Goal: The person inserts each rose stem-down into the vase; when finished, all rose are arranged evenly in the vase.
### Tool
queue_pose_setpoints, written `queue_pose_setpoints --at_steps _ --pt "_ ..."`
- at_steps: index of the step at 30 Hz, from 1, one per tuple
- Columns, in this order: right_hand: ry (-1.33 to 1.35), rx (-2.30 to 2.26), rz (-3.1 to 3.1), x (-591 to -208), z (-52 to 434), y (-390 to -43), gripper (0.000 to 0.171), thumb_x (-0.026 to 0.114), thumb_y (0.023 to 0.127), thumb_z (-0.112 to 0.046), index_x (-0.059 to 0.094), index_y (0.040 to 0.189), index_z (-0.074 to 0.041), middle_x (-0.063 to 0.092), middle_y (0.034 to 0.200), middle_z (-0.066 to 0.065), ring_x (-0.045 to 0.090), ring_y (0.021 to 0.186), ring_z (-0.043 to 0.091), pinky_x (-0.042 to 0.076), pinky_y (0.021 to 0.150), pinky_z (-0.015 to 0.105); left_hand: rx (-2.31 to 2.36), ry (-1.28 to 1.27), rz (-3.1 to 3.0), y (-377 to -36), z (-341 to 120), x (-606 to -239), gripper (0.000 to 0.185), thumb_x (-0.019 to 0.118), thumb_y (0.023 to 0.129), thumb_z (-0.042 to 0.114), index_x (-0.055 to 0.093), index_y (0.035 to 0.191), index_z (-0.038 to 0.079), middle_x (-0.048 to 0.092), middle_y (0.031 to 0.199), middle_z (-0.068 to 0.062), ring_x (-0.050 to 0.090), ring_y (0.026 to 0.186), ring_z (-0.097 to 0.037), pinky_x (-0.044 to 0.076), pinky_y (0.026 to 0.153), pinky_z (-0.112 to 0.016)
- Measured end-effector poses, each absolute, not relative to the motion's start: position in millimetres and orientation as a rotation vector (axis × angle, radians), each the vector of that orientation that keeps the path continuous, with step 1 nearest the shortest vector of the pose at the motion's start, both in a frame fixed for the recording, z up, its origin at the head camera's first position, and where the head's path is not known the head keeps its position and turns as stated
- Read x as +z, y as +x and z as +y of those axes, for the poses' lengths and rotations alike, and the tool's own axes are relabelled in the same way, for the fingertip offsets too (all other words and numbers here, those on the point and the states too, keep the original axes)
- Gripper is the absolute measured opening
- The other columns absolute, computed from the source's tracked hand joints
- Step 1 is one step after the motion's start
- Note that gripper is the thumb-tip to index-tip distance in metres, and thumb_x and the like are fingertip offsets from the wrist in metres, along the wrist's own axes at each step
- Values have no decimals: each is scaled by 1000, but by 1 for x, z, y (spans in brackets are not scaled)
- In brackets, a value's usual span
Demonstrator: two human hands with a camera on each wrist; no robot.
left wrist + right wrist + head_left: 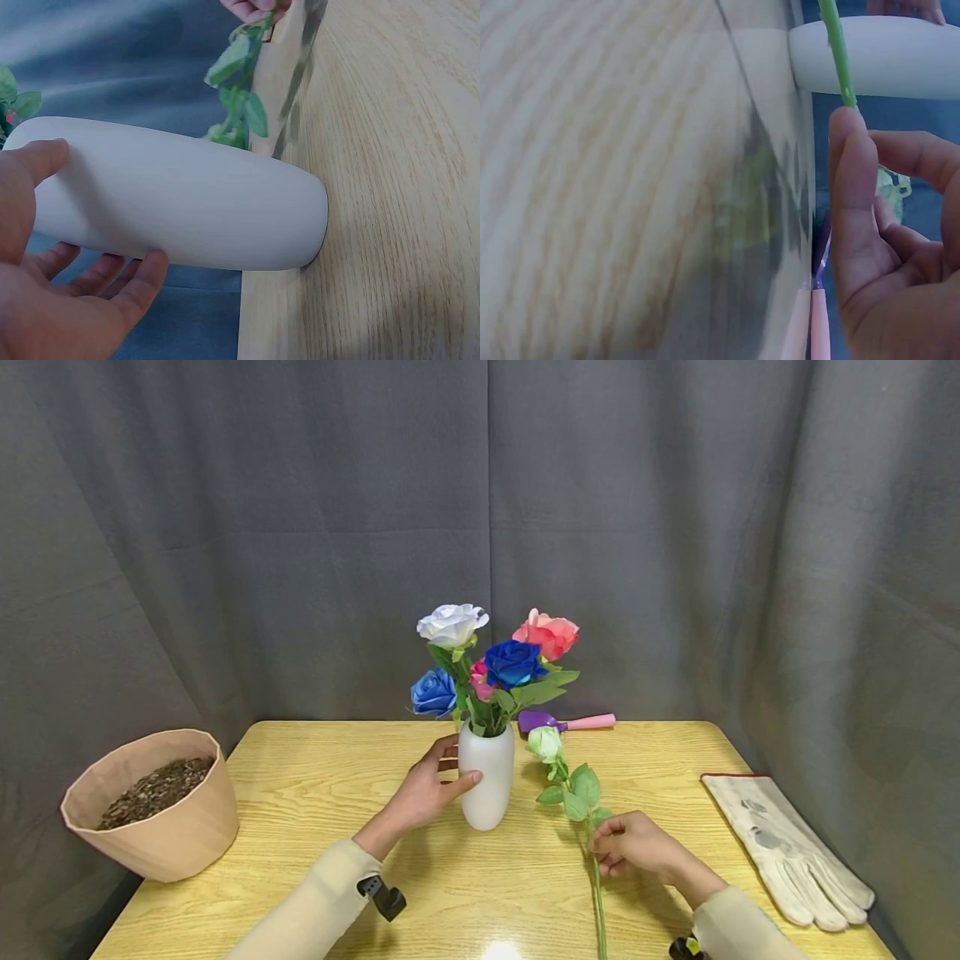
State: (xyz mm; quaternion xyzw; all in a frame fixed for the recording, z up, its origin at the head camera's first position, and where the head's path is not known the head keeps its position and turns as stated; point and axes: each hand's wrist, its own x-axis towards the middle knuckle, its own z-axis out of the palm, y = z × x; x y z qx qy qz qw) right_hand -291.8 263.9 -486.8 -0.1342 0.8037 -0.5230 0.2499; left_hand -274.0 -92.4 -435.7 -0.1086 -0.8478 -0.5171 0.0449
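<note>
A white vase stands upright near the middle of the table. My left hand holds it from the left, thumb across the front and fingers curled behind. Out of its mouth rise several artificial roses: a white rose, a coral rose, a dark blue rose, a lighter blue rose and a partly hidden pink rose. To the right, my right hand pinches the green stem of a pale green-white rose. That rose's bloom points away from me, and its lower stem runs toward the near table edge.
Behind the vase lies a small trowel with a purple blade and a pink handle. A peach pot holding soil stands at the left edge. White work gloves lie at the right edge. Grey curtains enclose the table.
</note>
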Motion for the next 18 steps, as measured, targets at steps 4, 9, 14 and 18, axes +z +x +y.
queue_pose_setpoints --at_steps 4,9,14,18 --pt "-340 -1498 2200 -483 265 -294 33 64 97 -19 62 113 10 69 91 10 70 73 15 62 68 30 -1596 -330 -2584 -274 -93 -435 72 71 92 42 37 151 17 54 141 -9 56 130 -33 55 99 -47" --pt "-360 -1541 2206 -480 265 -295 39 60 98 -17 58 120 14 70 95 13 69 74 14 61 67 28 -1601 -326 -2585 -273 -93 -436 73 71 92 42 36 151 17 54 140 -9 55 130 -34 55 99 -47" --pt "-337 -1578 2163 -476 264 -297 46 62 99 -20 54 127 15 67 103 15 65 75 12 60 69 27 -1601 -328 -2580 -273 -92 -437 73 71 92 41 37 151 16 54 140 -9 56 129 -33 55 99 -47" --pt "-328 -1617 2145 -471 262 -297 48 61 99 -21 51 128 15 65 107 15 66 79 13 60 72 27 -1593 -333 -2580 -274 -92 -436 72 71 92 41 37 151 16 54 140 -9 56 129 -32 56 99 -47"
